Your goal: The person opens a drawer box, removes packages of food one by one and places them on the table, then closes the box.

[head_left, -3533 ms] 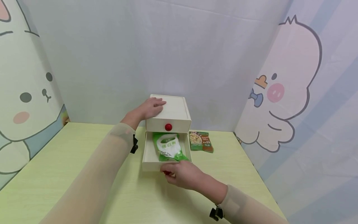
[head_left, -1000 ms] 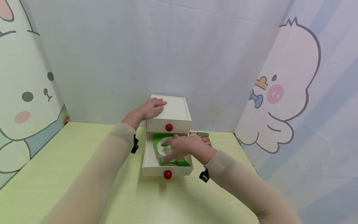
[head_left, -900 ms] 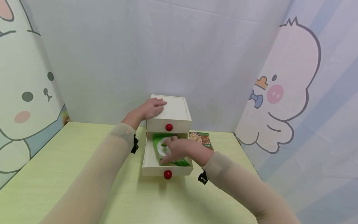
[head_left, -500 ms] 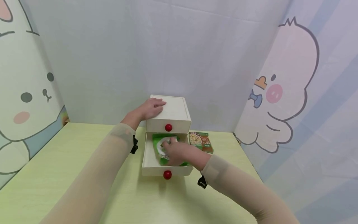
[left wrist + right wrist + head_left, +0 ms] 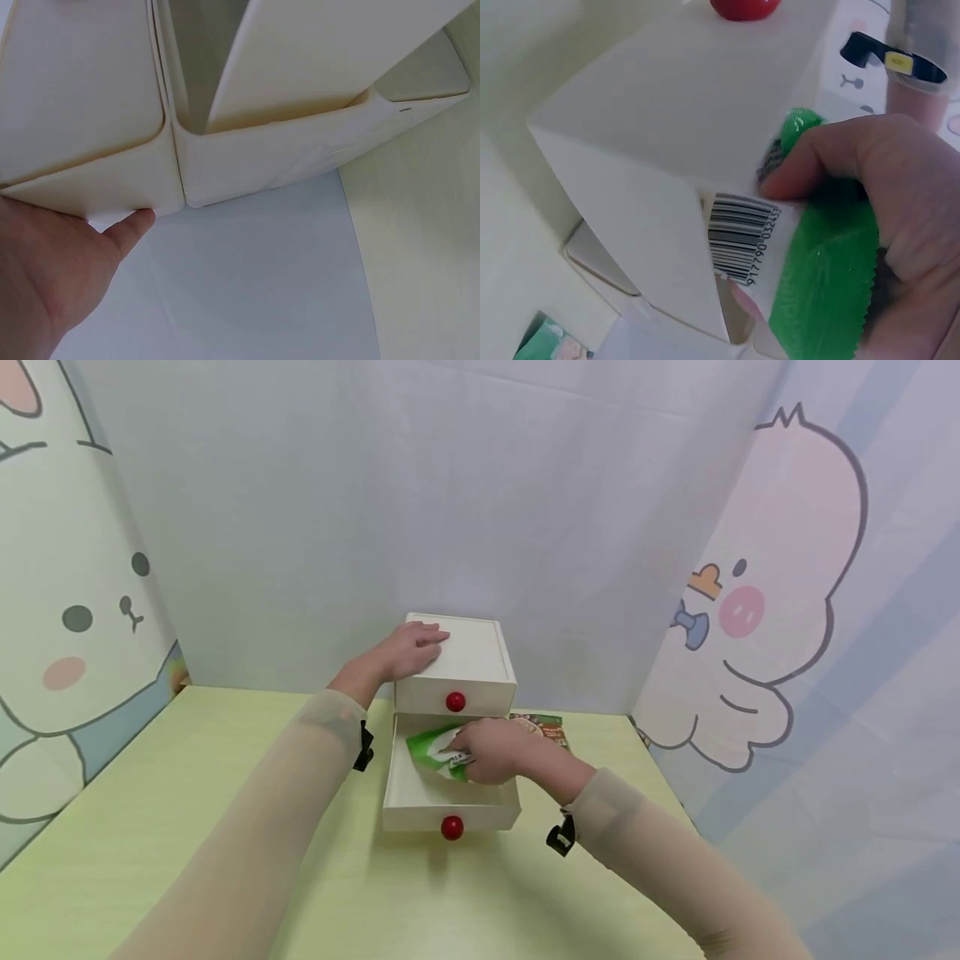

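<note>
Over the open drawer (image 5: pixel 416 818): your right hand (image 5: pixel 495 750) is grasping a green-and-white bag (image 5: pixel 432 752), fingers and thumb crumpling its plastic.
Box top: your left hand (image 5: pixel 412 649) is resting loosely on the box (image 5: pixel 476 647), holding nothing, fingers spreading near its left edge.
Bag risk: soft plastic could be slipping if your pinch is catching only a fold, or snagging if it is meeting the upper drawer.
Box risk: tugging could be shifting it if your left hand is pressing too lightly.
Brown packet (image 5: pixel 555 727): it is lying beside the box, your right arm partly covering it.
Unclear: whether the bag is touching the drawer floor.
</note>
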The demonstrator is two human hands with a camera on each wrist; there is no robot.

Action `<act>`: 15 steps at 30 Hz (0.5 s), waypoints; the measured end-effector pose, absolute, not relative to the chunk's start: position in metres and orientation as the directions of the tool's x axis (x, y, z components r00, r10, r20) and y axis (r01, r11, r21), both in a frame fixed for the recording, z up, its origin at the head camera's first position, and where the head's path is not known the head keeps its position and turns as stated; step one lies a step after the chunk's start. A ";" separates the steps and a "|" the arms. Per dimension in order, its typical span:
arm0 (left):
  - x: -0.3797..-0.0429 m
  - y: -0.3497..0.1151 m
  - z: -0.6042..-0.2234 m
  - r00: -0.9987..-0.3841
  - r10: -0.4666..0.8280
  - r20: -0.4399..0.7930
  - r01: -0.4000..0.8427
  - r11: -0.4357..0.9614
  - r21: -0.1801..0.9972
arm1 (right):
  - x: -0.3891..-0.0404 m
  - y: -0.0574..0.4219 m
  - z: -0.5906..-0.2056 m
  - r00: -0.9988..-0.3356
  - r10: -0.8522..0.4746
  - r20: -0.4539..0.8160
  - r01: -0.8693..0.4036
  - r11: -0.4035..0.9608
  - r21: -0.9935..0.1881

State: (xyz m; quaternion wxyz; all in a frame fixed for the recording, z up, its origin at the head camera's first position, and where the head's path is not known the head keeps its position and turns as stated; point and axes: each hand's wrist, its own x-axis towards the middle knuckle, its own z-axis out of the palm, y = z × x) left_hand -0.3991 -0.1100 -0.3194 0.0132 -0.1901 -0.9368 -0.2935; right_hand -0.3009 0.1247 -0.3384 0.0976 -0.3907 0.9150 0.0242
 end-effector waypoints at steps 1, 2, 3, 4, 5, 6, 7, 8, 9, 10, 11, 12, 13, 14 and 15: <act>-0.399 -0.110 -0.319 -0.928 0.348 0.136 0.363 0.755 0.546 | -0.302 0.129 -0.336 -0.668 -0.718 -0.193 -0.723 0.688 -0.059; -0.399 -0.110 -0.319 -0.928 0.347 0.134 0.361 0.756 0.546 | -0.302 0.133 -0.333 -0.662 -0.725 -0.188 -0.725 0.684 -0.083; -0.399 -0.111 -0.319 -0.928 0.347 0.134 0.361 0.756 0.547 | -0.302 0.137 -0.329 -0.657 -0.731 -0.185 -0.727 0.679 -0.103; -0.399 -0.111 -0.319 -0.928 0.349 0.132 0.362 0.756 0.546 | -0.303 0.142 -0.326 -0.649 -0.739 -0.179 -0.731 0.672 -0.120; -0.399 -0.111 -0.319 -0.928 0.350 0.132 0.362 0.756 0.545 | -0.302 0.146 -0.322 -0.640 -0.747 -0.177 -0.735 0.663 -0.141; -0.399 -0.111 -0.319 -0.927 0.351 0.132 0.364 0.756 0.545 | -0.302 0.151 -0.319 -0.636 -0.752 -0.173 -0.736 0.658 -0.155; -0.399 -0.111 -0.319 -0.927 0.352 0.132 0.364 0.754 0.546 | -0.302 0.156 -0.315 -0.627 -0.759 -0.172 -0.738 0.650 -0.179; -0.399 -0.112 -0.319 -0.926 0.353 0.132 0.365 0.754 0.546 | -0.300 0.160 -0.311 -0.622 -0.764 -0.170 -0.739 0.645 -0.195; -0.399 -0.112 -0.319 -0.926 0.353 0.132 0.366 0.754 0.546 | -0.299 0.165 -0.307 -0.613 -0.771 -0.170 -0.743 0.637 -0.208; -0.399 -0.112 -0.319 -0.926 0.354 0.132 0.366 0.754 0.546 | -0.298 0.171 -0.304 -0.603 -0.780 -0.169 -0.750 0.626 -0.213; -0.399 -0.112 -0.319 -0.926 0.353 0.131 0.365 0.754 0.546 | -0.297 0.176 -0.301 -0.593 -0.787 -0.168 -0.756 0.617 -0.219; -0.398 -0.112 -0.319 -0.926 0.354 0.130 0.365 0.753 0.548 | -0.296 0.182 -0.298 -0.590 -0.790 -0.168 -0.758 0.614 -0.222; -0.399 -0.112 -0.319 -0.927 0.352 0.130 0.362 0.751 0.552 | -0.296 0.188 -0.295 -0.586 -0.792 -0.170 -0.759 0.611 -0.226; -0.399 -0.112 -0.319 -0.927 0.351 0.129 0.361 0.750 0.554 | -0.295 0.194 -0.292 -0.585 -0.793 -0.171 -0.759 0.609 -0.232; -0.399 -0.112 -0.319 -0.928 0.350 0.130 0.361 0.749 0.556 | -0.295 0.201 -0.290 -0.583 -0.795 -0.168 -0.758 0.606 -0.239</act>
